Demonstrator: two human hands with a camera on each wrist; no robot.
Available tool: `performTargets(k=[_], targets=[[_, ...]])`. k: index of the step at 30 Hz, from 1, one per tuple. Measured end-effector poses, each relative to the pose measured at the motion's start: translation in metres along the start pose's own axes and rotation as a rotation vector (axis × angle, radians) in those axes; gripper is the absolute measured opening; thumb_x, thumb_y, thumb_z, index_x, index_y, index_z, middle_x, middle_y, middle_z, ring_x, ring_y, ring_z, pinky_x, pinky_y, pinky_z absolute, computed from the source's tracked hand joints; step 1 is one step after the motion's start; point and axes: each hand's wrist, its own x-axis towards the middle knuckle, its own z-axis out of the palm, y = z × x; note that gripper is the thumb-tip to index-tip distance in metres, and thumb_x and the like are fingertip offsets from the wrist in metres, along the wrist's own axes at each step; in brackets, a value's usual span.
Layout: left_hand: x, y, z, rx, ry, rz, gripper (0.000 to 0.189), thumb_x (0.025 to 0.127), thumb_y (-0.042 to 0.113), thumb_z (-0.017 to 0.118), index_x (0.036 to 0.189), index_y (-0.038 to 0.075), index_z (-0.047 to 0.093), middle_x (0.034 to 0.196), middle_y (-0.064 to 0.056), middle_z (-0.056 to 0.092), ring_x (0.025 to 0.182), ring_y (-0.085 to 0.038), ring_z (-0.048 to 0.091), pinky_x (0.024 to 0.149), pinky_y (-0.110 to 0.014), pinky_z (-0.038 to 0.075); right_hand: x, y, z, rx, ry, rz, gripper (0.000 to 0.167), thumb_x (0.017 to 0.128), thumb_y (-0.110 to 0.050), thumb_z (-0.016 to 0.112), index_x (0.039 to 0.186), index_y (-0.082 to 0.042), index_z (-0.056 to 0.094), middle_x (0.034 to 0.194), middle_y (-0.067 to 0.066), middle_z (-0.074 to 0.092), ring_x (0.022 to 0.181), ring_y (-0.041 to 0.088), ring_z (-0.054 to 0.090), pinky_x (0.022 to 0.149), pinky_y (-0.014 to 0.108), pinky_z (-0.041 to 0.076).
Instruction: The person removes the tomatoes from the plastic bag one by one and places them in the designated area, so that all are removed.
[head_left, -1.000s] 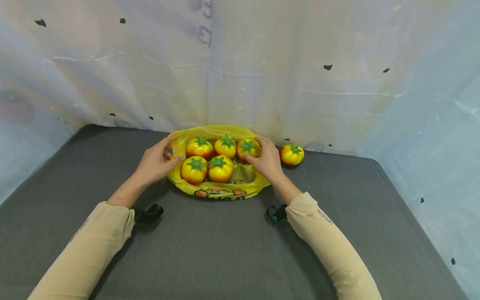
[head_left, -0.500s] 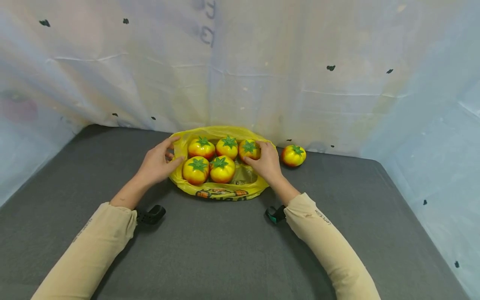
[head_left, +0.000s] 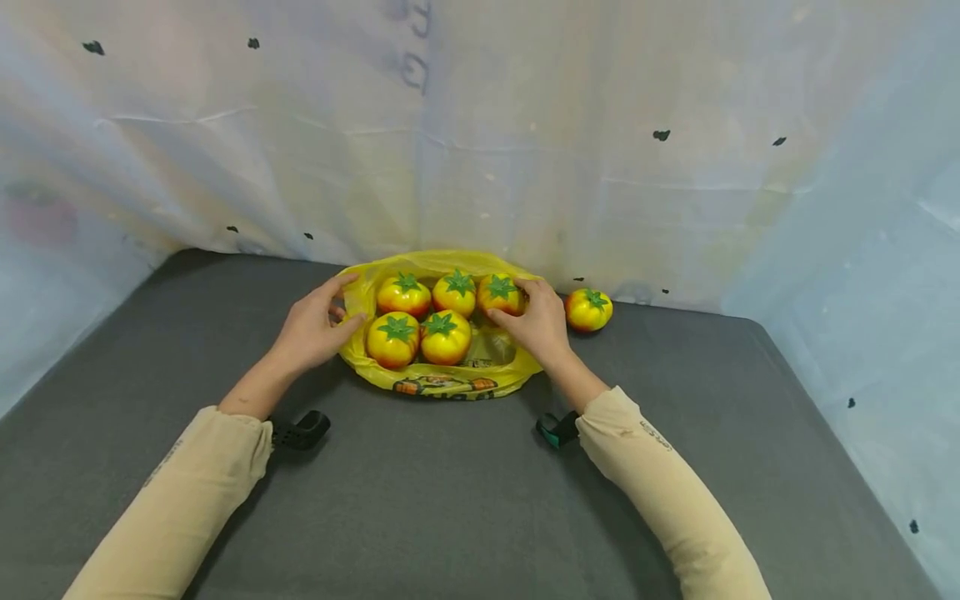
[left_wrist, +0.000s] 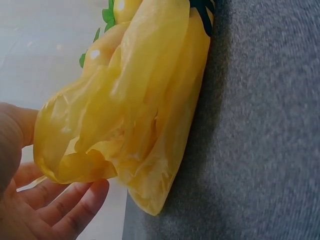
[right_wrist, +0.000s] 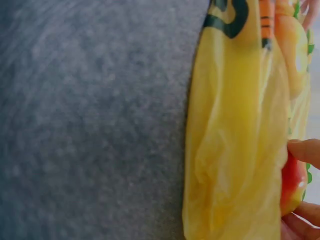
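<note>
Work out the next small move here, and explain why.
Probably move the right hand across to the loose tomato: it lies outside the yellow bag, near that hand, while five tomatoes sit inside and the bag's front right shows room.

Yellow bag [left_wrist: 140,100] (orange-and-black print [head_left: 407,387])

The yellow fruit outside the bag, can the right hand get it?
Probably yes: the outside fruit lies past the right hand, nothing seems in the way, though that hand touches another fruit in the bag.
</note>
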Motion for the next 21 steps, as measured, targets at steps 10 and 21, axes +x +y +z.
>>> performTargets(k=[10,21], targets=[[-0.001,-0.001,-0.002,0.004,0.0,0.01,0.061,0.096,0.019,0.055,0.149,0.002,0.03,0.131,-0.028,0.044,0.096,-0.036,0.056,0.073,-0.047,0.049,-0.009,-0.005,-0.012,0.064,0.053,-0.06,0.063,0.081,-0.029,0.077,0.133,-0.002,0.055,0.124,0.017,0.058,0.11,0.031,0.056,0.093,0.044,0.045],[-0.001,0.0,-0.003,0.011,-0.011,0.006,0.062,0.096,0.02,0.056,0.149,0.002,0.03,0.13,-0.029,0.044,0.096,-0.036,0.056,0.073,-0.047,0.05,-0.018,-0.009,-0.02,0.068,0.049,-0.07,0.062,0.081,-0.029,0.077,0.133,-0.002,0.055,0.128,0.016,0.056,0.111,0.03,0.056,0.093,0.042,0.047]])
